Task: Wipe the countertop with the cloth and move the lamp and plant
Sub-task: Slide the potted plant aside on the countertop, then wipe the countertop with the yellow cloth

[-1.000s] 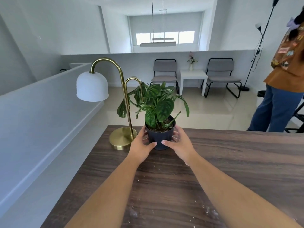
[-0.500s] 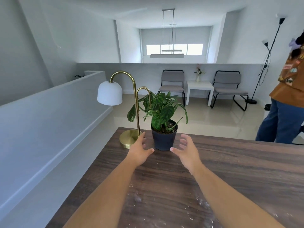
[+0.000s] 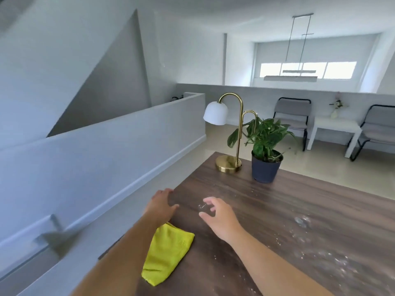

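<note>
One worktop [image 3: 288, 221], dark wood grain, filling lower right of frame. White powdery specks and smears scattered across its right side, a few near centre.

One cloth [image 3: 168, 251], yellow-green, folded, lying flat on the worktop at lower centre, near the left edge. Top corner partly hidden under the left forearm.

One lamp [image 3: 229, 133], brass, at the far left corner of the worktop, centre frame: round base, two curved necks, one white dome shade visible on the taller neck; end of the shorter neck lost in the leaves.

One plant [image 3: 266, 150], green leaves in a dark pot, upright, just right of the lamp base, close to the far edge. Leaves overlapping the shorter lamp neck.

Two bare hands, both empty, above the worktop at centre, well apart from lamp and plant.
Left hand [image 3: 162, 206]: over the worktop's left edge, just beyond the cloth, fingers spread, grip wide, holding nothing.
Right hand [image 3: 220, 216]: right of the cloth, fingers curled loosely, grip half-wide, holding nothing.

Background, right of frame: two grey chairs, one white side table with one small vase.
</note>
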`<action>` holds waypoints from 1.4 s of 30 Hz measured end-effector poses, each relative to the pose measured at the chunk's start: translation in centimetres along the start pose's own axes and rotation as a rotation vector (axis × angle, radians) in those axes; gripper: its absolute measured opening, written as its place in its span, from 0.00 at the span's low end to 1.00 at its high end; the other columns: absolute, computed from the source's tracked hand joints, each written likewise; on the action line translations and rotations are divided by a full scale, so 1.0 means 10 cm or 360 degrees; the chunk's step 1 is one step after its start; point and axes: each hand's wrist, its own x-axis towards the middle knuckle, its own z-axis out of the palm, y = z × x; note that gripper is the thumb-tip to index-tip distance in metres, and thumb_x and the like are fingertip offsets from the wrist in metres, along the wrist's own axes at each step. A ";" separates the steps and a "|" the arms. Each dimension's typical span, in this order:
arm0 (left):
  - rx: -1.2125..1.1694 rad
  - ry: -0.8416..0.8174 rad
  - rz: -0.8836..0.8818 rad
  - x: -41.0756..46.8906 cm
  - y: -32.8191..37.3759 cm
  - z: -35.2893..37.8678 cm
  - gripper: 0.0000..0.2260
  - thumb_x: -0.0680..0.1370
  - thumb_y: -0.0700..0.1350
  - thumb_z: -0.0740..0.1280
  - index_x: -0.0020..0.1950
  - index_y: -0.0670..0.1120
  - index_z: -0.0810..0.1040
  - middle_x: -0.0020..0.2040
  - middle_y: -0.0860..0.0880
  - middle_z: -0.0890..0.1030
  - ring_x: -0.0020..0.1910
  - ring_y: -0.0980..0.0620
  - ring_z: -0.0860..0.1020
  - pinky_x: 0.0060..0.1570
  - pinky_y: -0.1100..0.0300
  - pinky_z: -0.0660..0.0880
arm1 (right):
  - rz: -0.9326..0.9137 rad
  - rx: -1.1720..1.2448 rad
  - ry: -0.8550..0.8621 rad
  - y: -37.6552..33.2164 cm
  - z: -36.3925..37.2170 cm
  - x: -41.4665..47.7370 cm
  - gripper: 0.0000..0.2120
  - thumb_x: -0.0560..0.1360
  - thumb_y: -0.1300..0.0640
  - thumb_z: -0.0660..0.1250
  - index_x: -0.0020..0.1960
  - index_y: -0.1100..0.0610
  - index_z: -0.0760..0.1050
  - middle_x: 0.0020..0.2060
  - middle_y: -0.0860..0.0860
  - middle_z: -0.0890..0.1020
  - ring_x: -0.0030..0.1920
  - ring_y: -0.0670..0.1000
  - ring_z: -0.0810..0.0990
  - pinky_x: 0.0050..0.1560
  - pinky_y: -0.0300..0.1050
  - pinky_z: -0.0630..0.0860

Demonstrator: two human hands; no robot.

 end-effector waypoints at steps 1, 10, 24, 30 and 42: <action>0.0011 0.0026 -0.0060 -0.12 -0.15 -0.07 0.24 0.75 0.50 0.68 0.70 0.50 0.68 0.68 0.47 0.71 0.67 0.46 0.70 0.65 0.53 0.69 | -0.0030 -0.0033 -0.0088 -0.08 0.13 -0.02 0.21 0.75 0.51 0.67 0.67 0.52 0.71 0.62 0.49 0.75 0.54 0.46 0.73 0.56 0.38 0.69; 0.0549 0.0046 -0.0235 -0.67 -0.68 0.01 0.27 0.77 0.62 0.58 0.72 0.49 0.65 0.69 0.48 0.69 0.68 0.46 0.67 0.67 0.51 0.65 | -0.0265 -0.0987 -0.0245 -0.28 0.68 -0.24 0.26 0.76 0.39 0.58 0.66 0.54 0.70 0.63 0.52 0.72 0.64 0.56 0.69 0.62 0.52 0.68; 0.0285 0.0155 -0.0072 -0.59 -0.09 0.03 0.20 0.80 0.59 0.53 0.66 0.48 0.65 0.56 0.44 0.79 0.54 0.41 0.78 0.45 0.52 0.72 | 0.0048 0.0199 0.0013 -0.20 0.26 -0.20 0.10 0.74 0.52 0.68 0.43 0.58 0.71 0.36 0.50 0.74 0.39 0.52 0.73 0.36 0.45 0.67; -0.0270 -0.0034 0.0292 -0.40 0.94 0.39 0.12 0.80 0.56 0.57 0.48 0.47 0.65 0.40 0.48 0.75 0.45 0.42 0.77 0.41 0.50 0.73 | 0.0519 0.0781 0.0556 0.31 -0.56 -0.27 0.08 0.73 0.56 0.69 0.49 0.56 0.73 0.40 0.51 0.77 0.42 0.52 0.75 0.38 0.45 0.71; -0.0499 -0.0762 0.0636 -0.79 2.57 1.75 0.13 0.80 0.53 0.59 0.49 0.44 0.65 0.55 0.40 0.77 0.55 0.39 0.75 0.52 0.49 0.71 | 0.0902 0.0491 0.1394 1.51 -1.95 -1.37 0.11 0.70 0.54 0.72 0.41 0.59 0.73 0.37 0.54 0.78 0.38 0.52 0.73 0.44 0.54 0.74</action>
